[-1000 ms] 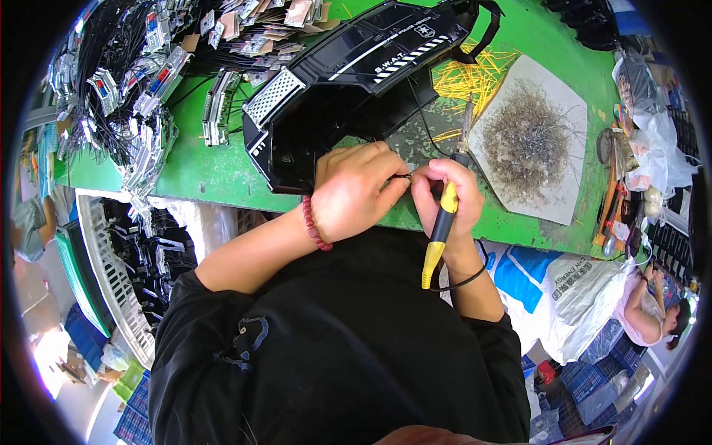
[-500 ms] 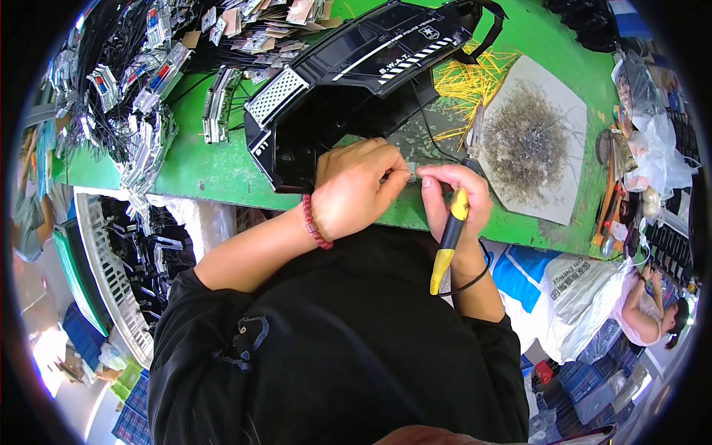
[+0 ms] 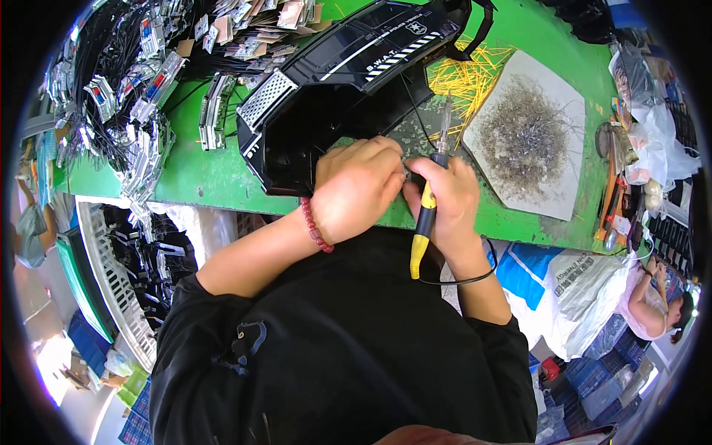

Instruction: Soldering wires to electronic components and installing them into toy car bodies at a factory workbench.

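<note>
My right hand (image 3: 451, 194) is closed round a yellow and black soldering iron (image 3: 424, 222), whose metal tip end points away over the bench. Its thumb and forefinger come close to the fingertips of my left hand (image 3: 357, 178). The left fingers are curled in a pinch at the near edge of a black plastic toy police-car body (image 3: 386, 48); what they hold is hidden or too small to name. The shell lies tilted, its hollow underside toward me. A black wire (image 3: 417, 111) runs from it near the iron.
Yellow wires (image 3: 469, 78) lie beyond a pale board (image 3: 495, 174) strewn with dark clippings. Wired silvery parts (image 3: 152, 141) heap at the left of the green bench (image 3: 222, 178). A white crate (image 3: 111, 252) stands below left; a person (image 3: 653, 308) sits far right.
My right hand has turned and shifted slightly left, swinging the soldering iron more upright, its tip now pointing away. The left hand stays almost in place; the view has shifted a little.
</note>
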{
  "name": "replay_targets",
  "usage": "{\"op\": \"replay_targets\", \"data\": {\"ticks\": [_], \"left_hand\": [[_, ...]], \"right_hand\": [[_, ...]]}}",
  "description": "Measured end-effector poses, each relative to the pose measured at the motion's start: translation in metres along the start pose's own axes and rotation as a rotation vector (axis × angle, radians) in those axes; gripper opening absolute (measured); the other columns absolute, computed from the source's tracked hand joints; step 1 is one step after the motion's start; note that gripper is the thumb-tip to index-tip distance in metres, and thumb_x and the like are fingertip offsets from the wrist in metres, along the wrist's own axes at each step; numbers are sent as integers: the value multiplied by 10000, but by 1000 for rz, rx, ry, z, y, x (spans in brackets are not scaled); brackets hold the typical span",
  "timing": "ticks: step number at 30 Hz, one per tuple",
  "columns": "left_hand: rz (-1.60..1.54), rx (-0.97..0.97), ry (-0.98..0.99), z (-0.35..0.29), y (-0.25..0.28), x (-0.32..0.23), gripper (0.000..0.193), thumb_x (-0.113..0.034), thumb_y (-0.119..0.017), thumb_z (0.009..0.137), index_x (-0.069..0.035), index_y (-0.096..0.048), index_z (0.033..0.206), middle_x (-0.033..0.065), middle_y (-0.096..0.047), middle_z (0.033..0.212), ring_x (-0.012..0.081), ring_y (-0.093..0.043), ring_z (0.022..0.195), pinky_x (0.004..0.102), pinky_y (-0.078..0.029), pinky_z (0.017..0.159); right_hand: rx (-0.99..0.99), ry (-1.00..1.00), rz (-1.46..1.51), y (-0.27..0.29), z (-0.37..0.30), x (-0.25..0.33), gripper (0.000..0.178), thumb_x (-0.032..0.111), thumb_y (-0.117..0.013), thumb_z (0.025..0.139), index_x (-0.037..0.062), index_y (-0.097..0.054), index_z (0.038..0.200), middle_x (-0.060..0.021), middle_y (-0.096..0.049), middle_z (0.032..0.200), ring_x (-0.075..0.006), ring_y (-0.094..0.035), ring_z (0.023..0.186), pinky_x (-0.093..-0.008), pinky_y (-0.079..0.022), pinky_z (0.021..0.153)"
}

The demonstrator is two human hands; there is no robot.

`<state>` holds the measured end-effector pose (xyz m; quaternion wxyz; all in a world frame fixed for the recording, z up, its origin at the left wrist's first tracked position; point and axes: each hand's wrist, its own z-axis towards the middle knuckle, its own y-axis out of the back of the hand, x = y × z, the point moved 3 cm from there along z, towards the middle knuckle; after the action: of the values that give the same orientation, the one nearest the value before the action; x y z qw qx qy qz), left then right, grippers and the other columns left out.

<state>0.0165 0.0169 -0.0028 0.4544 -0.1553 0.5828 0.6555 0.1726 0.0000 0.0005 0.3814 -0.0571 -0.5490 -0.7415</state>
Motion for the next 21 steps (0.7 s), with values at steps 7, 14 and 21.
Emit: {"op": "replay_targets", "data": {"ticks": [7, 14, 21], "left_hand": [[198, -1, -82, -2, -2, -4, 108, -79, -689, 731, -74, -584, 758, 55, -623, 825, 256, -611, 747, 361, -488, 622], [232, 75, 25, 3, -6, -2, 123, -99, -674, 748, -81, -556, 714, 74, -584, 691, 287, -598, 682, 386, -485, 599], [199, 63, 29, 6, -8, -5, 134, -89, -673, 739, -76, -548, 694, 74, -585, 672, 289, -597, 664, 394, -476, 578]], "right_hand": [[-46, -84, -28, -1, -4, 8, 425, 20, -777, 610, 109, -627, 998, -56, -526, 701, -264, -512, 641, -369, -374, 593], [-112, -73, 16, -6, -8, 3, 412, 65, -760, 638, 102, -629, 1027, -26, -555, 657, -236, -515, 648, -364, -354, 578], [-63, -97, 26, -4, -10, 0, 429, 14, -771, 636, 100, -634, 1033, -50, -608, 769, -260, -527, 661, -368, -401, 617]]}}
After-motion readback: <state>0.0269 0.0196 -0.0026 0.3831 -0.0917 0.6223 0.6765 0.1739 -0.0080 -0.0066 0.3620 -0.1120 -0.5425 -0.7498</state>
